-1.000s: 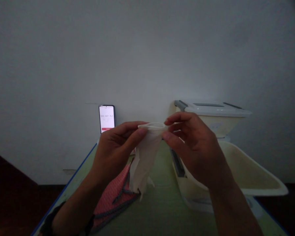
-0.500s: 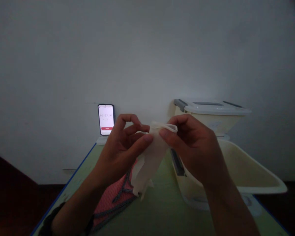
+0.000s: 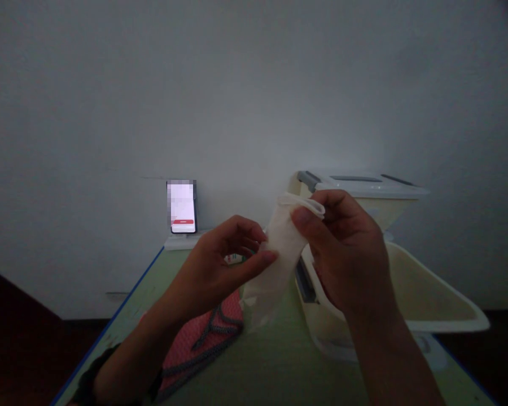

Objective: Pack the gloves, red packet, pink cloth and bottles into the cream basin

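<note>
In front of me hangs a thin, soft off-white cloth piece (image 3: 275, 265), narrow, with a folded, looped rim at its top; its lower end is blurred and its exact kind is unclear. My right hand (image 3: 347, 242) is closed on that rim, the thumb lying across the front. Lower down, my left hand (image 3: 224, 259) pinches the cloth's left edge between thumb and fingertips. Below the left forearm lies a pink knitted piece (image 3: 211, 332) with grey edging, on the green table (image 3: 275, 366); the arm partly covers it.
A lidless cream bin (image 3: 440, 293) with a grey latch stands at right, partly behind my right arm. Behind it is a lidded cream box (image 3: 364, 208). A lit phone (image 3: 183, 206) leans upright at the back left, near the wall (image 3: 254, 101).
My right hand has shifted right and slightly up with the cloth's rim. My left hand has slid down from near the rim to the cloth's middle, so the cloth hangs more stretched out.
</note>
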Demonstrator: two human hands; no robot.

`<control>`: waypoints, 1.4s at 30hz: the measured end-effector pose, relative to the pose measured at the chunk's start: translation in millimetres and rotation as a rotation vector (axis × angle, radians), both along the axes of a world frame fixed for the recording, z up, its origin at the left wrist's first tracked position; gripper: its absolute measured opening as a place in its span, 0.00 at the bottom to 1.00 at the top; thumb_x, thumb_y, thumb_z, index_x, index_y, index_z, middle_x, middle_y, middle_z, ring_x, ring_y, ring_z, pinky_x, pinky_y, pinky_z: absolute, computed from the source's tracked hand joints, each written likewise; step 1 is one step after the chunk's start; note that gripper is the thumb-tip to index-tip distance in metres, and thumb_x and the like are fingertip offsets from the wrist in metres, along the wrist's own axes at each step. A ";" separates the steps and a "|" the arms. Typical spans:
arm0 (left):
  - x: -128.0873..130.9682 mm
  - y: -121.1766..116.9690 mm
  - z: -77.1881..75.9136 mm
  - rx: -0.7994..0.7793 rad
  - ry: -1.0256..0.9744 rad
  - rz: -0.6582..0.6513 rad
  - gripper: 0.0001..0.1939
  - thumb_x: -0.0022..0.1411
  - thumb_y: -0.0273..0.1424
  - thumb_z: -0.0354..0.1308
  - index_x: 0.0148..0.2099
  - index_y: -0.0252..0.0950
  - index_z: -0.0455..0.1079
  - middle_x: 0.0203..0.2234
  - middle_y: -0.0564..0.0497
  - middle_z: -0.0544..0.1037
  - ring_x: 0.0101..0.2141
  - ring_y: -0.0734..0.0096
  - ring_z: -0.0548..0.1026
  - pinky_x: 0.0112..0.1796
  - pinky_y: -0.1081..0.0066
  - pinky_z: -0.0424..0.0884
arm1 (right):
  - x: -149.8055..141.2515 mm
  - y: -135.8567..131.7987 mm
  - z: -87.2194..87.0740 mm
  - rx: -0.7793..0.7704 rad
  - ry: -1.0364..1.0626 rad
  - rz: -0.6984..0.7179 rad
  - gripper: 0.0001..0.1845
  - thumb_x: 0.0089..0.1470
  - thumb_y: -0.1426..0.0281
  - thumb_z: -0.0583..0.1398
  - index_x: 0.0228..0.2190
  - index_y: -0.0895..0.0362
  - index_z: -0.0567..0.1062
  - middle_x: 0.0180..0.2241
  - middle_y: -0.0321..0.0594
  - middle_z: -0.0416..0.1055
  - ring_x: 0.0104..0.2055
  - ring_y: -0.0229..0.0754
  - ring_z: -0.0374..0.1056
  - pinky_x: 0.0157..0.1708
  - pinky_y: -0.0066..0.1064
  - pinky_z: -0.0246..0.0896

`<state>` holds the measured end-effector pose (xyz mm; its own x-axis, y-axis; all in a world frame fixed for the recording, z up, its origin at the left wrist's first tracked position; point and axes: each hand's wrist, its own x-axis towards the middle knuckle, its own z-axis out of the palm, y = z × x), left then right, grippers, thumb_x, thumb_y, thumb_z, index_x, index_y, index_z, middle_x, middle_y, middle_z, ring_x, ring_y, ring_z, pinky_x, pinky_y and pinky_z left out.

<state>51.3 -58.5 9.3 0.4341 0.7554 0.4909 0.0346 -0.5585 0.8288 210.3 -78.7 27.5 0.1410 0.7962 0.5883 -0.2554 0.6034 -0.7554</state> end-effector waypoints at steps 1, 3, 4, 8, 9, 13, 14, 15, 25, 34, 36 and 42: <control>0.4 0.4 -0.2 0.009 0.011 -0.006 0.09 0.56 0.30 0.62 0.37 0.37 0.65 0.30 0.56 0.71 0.31 0.79 0.70 0.34 0.77 0.69 | 0.0 0.6 -0.3 0.009 0.011 0.009 0.08 0.46 0.72 0.65 0.28 0.53 0.70 0.24 0.27 0.67 0.23 0.27 0.63 0.22 0.18 0.61; 1.2 1.5 -0.9 0.022 0.034 -0.023 0.10 0.55 0.29 0.63 0.38 0.37 0.65 0.31 0.56 0.71 0.31 0.79 0.70 0.34 0.76 0.69 | 0.1 1.4 -0.4 0.018 0.027 0.023 0.08 0.46 0.72 0.66 0.28 0.52 0.70 0.24 0.27 0.68 0.24 0.27 0.64 0.24 0.17 0.62; 1.5 2.1 -1.4 0.027 0.045 -0.029 0.11 0.54 0.29 0.63 0.39 0.37 0.64 0.30 0.57 0.70 0.31 0.79 0.70 0.34 0.76 0.69 | 0.1 1.5 -0.1 0.018 0.036 0.030 0.08 0.46 0.72 0.65 0.28 0.52 0.71 0.24 0.27 0.68 0.24 0.27 0.64 0.23 0.17 0.62; 1.4 3.5 -3.2 0.038 0.064 -0.015 0.09 0.55 0.30 0.62 0.38 0.38 0.65 0.29 0.57 0.70 0.31 0.78 0.69 0.34 0.76 0.68 | 0.8 1.4 1.7 0.002 0.062 0.039 0.08 0.46 0.73 0.65 0.28 0.52 0.71 0.23 0.26 0.68 0.24 0.26 0.64 0.23 0.16 0.62; 1.2 3.4 -3.3 0.032 0.060 -0.013 0.08 0.56 0.30 0.62 0.37 0.37 0.65 0.29 0.57 0.70 0.31 0.78 0.69 0.33 0.76 0.68 | 1.2 1.5 2.0 0.004 0.059 0.032 0.08 0.46 0.73 0.65 0.28 0.52 0.71 0.23 0.26 0.68 0.23 0.27 0.64 0.22 0.16 0.62; 0.7 1.9 -1.5 -0.013 0.022 -0.048 0.06 0.58 0.30 0.59 0.35 0.36 0.65 0.28 0.57 0.70 0.30 0.79 0.70 0.32 0.77 0.68 | 3.0 1.8 3.0 0.014 0.039 0.020 0.08 0.46 0.72 0.65 0.28 0.52 0.70 0.23 0.26 0.68 0.22 0.28 0.64 0.21 0.17 0.62; 0.9 1.5 -0.8 -0.021 0.020 -0.057 0.05 0.59 0.30 0.59 0.35 0.36 0.65 0.28 0.56 0.71 0.30 0.80 0.70 0.32 0.78 0.68 | 3.3 1.7 3.2 0.010 0.046 0.023 0.08 0.46 0.72 0.65 0.28 0.52 0.70 0.23 0.26 0.68 0.22 0.27 0.64 0.21 0.17 0.62; 1.1 1.2 0.0 -0.028 0.030 -0.062 0.05 0.59 0.30 0.59 0.35 0.36 0.65 0.29 0.56 0.71 0.30 0.79 0.70 0.32 0.78 0.69 | 3.4 1.3 3.4 0.002 0.057 0.026 0.08 0.46 0.72 0.65 0.28 0.51 0.70 0.23 0.26 0.68 0.22 0.27 0.64 0.21 0.17 0.62; 1.4 0.0 0.7 0.054 0.151 -0.034 0.06 0.56 0.30 0.61 0.35 0.34 0.68 0.29 0.54 0.74 0.32 0.75 0.72 0.35 0.75 0.68 | 1.8 1.7 3.6 -0.020 0.081 0.017 0.08 0.46 0.72 0.65 0.28 0.50 0.70 0.24 0.25 0.71 0.23 0.28 0.67 0.24 0.16 0.66; -0.7 1.0 -1.6 0.050 0.080 -0.023 0.06 0.59 0.31 0.58 0.32 0.35 0.66 0.27 0.55 0.70 0.30 0.77 0.68 0.31 0.76 0.65 | 9.7 3.2 4.0 -0.055 0.036 -0.077 0.13 0.45 0.71 0.66 0.36 0.49 0.73 0.31 0.30 0.74 0.33 0.34 0.71 0.31 0.23 0.69; 0.3 1.3 -0.9 0.032 0.105 -0.046 0.06 0.59 0.31 0.57 0.33 0.35 0.66 0.27 0.54 0.70 0.29 0.77 0.68 0.30 0.76 0.65 | 10.1 2.8 4.3 -0.056 0.025 -0.084 0.13 0.45 0.70 0.66 0.36 0.49 0.73 0.32 0.31 0.74 0.33 0.34 0.71 0.31 0.24 0.69; 1.1 3.1 -0.5 0.035 0.250 -0.073 0.07 0.58 0.32 0.59 0.32 0.34 0.67 0.26 0.54 0.72 0.29 0.75 0.70 0.32 0.75 0.66 | 10.2 3.6 4.3 -0.028 0.007 -0.101 0.09 0.46 0.69 0.65 0.33 0.48 0.76 0.25 0.28 0.71 0.26 0.32 0.67 0.24 0.22 0.66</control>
